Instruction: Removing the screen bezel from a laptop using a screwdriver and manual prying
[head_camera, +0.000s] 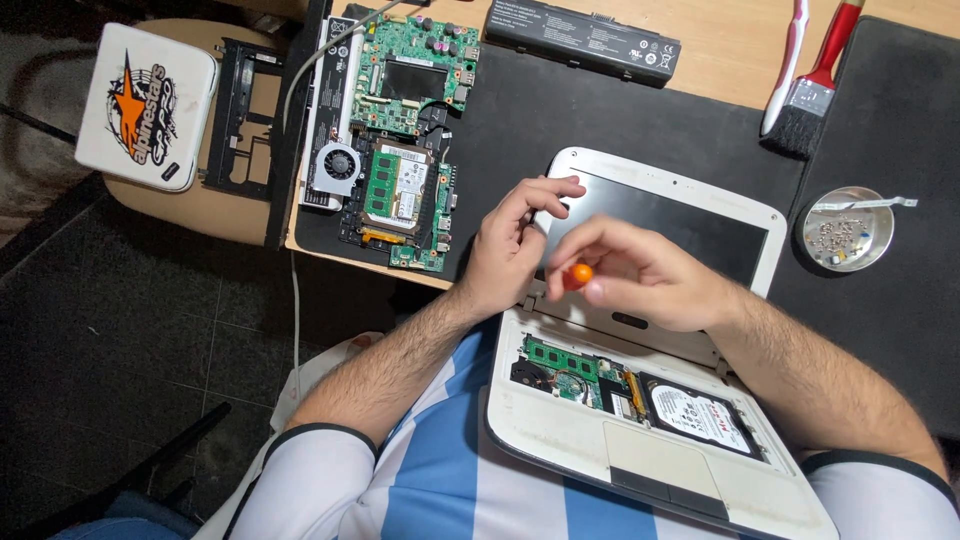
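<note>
Laptop (640, 440), white and opened up, rests on a person's lap at the near edge of the desk (730, 60). Left hand (510, 250) pinches its hinge edge, fingers together; right hand (640, 275) clamps an orange-handled screwdriver (577, 275). A slip could gouge the exposed hard drive (700, 415), or a loosened screw could drop to the floor, missing the far-right metal dish (848, 230).

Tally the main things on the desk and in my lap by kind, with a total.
Open white laptop, on the lap: 1
Bare green circuit boards on the black mat: 2
Black battery pack: 1
Brushes: 2, a red-handled paintbrush and a white-and-red one
Round metal dish of screws: 1
Orange-handled tool in the right hand, with the left hand beside it: 1
Total: 8
</note>
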